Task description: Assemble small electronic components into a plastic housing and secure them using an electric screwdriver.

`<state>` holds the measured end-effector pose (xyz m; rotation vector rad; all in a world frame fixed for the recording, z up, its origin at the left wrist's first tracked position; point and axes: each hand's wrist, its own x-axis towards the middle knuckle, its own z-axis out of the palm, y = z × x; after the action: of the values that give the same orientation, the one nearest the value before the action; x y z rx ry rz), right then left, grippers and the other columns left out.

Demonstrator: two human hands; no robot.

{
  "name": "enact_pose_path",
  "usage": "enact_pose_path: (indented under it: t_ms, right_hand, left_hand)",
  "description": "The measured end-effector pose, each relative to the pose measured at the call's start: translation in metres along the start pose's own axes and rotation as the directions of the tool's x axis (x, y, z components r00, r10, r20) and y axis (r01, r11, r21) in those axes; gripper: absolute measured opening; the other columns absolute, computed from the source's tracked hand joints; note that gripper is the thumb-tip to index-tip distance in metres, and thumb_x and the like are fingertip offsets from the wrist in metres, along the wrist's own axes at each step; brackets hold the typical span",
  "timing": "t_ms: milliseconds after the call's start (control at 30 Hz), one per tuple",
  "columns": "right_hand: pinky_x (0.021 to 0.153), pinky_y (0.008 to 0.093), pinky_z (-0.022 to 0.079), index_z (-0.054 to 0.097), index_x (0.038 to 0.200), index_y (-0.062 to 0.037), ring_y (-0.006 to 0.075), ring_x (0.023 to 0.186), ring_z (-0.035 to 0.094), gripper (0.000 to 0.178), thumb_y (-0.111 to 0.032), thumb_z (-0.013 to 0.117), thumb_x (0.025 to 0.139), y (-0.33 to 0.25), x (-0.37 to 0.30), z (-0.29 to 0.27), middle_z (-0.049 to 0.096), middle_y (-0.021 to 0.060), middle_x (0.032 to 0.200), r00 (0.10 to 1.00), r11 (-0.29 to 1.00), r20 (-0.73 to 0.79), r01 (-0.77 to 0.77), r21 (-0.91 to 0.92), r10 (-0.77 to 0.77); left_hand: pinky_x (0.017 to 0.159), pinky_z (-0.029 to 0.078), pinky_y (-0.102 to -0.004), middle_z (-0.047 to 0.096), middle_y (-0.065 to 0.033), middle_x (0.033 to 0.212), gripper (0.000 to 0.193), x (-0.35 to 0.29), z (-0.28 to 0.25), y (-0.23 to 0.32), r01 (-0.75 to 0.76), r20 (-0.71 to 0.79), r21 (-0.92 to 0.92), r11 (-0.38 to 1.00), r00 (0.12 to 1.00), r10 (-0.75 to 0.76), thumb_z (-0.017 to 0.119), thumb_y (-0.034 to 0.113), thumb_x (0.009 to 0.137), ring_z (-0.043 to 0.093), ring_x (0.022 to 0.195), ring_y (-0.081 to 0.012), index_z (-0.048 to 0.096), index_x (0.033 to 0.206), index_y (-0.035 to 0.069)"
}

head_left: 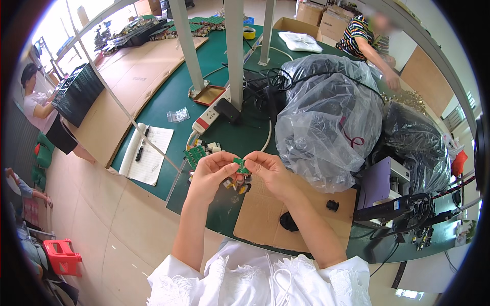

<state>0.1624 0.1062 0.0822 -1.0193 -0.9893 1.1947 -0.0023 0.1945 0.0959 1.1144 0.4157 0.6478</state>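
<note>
Between both hands, above the green table, is a small green circuit board (241, 164). My left hand (213, 172) pinches its left edge with thumb and fingers. On the other side, my right hand (267, 172) grips the right edge. Just beyond my left hand lies a larger green circuit board (194, 155), beside several small white connectors (212, 147). Beneath the hands several small parts with yellow and black bits (234, 185) are partly hidden by my fingers.
A cardboard sheet (260, 219) holds a black round part (289, 222) and a small black part (333, 205). A large clear plastic bag (326, 122) bulges at right. A power strip (210, 115), notebook (153, 153) and pen (141, 145) lie left. Metal posts (235, 56) rise ahead. Co-workers are nearby.
</note>
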Motion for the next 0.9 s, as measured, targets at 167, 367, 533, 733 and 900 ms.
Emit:
enact_pose_path:
  t_ms: [167, 367, 533, 733, 900]
  right_hand:
    - [0.076, 0.0225, 0.046, 0.067, 0.095, -0.0028, 0.0063, 0.083, 0.058, 0.015, -0.016, 0.064, 0.091, -0.002, -0.002, 0.005, 0.067, -0.0001, 0.087, 0.993, 0.998, -0.115, -0.015, 0.058, 0.021]
    - [0.074, 0.0219, 0.048, 0.068, 0.096, -0.0004, 0.0065, 0.082, 0.060, 0.012, -0.010, 0.064, 0.090, -0.003, -0.011, 0.001, 0.068, 0.0032, 0.089, 0.958, 0.991, -0.258, 0.110, -0.083, -0.127]
    - [0.070, 0.0214, 0.047, 0.067, 0.096, -0.0014, 0.0064, 0.077, 0.059, 0.012, -0.011, 0.064, 0.090, -0.003, -0.012, 0.004, 0.066, 0.0023, 0.087, 0.894, 0.940, -0.303, 0.283, -0.191, -0.331]
    - [0.068, 0.0198, 0.045, 0.066, 0.092, -0.0026, 0.0055, 0.074, 0.056, 0.010, -0.013, 0.063, 0.091, -0.015, -0.020, -0.003, 0.062, -0.0017, 0.082, 0.996, 0.998, -0.084, 0.031, -0.048, -0.035]
    - [0.068, 0.0240, 0.044, 0.065, 0.089, -0.0028, 0.0095, 0.076, 0.052, 0.011, -0.013, 0.062, 0.091, -0.024, -0.024, -0.005, 0.056, 0.0003, 0.081, 0.971, 0.957, 0.207, 0.167, -0.238, -0.118]
  left_hand:
    - [0.068, 0.055, -0.0282, 0.067, -0.0088, 0.088, 0.014, 0.002, 0.000, -0.007, -0.006, -0.050, -0.070, 0.998, 0.999, 0.002, 0.064, 0.007, 0.088, 0.065, 0.074, -0.0150, 0.061, 0.099, -0.001]
    - [0.066, 0.050, -0.0225, 0.065, -0.0033, 0.085, 0.013, 0.003, -0.015, -0.001, -0.039, -0.146, 0.018, 0.999, 0.988, 0.041, 0.064, 0.006, 0.087, 0.062, 0.070, -0.0100, 0.061, 0.097, 0.001]
    - [0.067, 0.048, -0.0207, 0.063, -0.0028, 0.085, 0.009, 0.007, -0.018, 0.001, -0.047, -0.177, 0.144, 0.988, 0.982, 0.072, 0.063, 0.005, 0.087, 0.060, 0.072, -0.0085, 0.061, 0.095, 0.002]
    - [0.068, 0.046, -0.0201, 0.060, 0.0000, 0.082, 0.007, 0.001, 0.005, 0.009, 0.006, -0.047, 0.199, 0.980, 0.999, 0.004, 0.061, 0.003, 0.087, 0.057, 0.074, -0.0064, 0.059, 0.093, 0.001]
    - [0.063, 0.042, -0.0198, 0.057, 0.0013, 0.080, 0.006, -0.004, 0.009, 0.004, 0.035, -0.017, 0.170, 0.985, 0.999, -0.032, 0.060, 0.004, 0.088, 0.052, 0.069, -0.0049, 0.058, 0.092, 0.002]
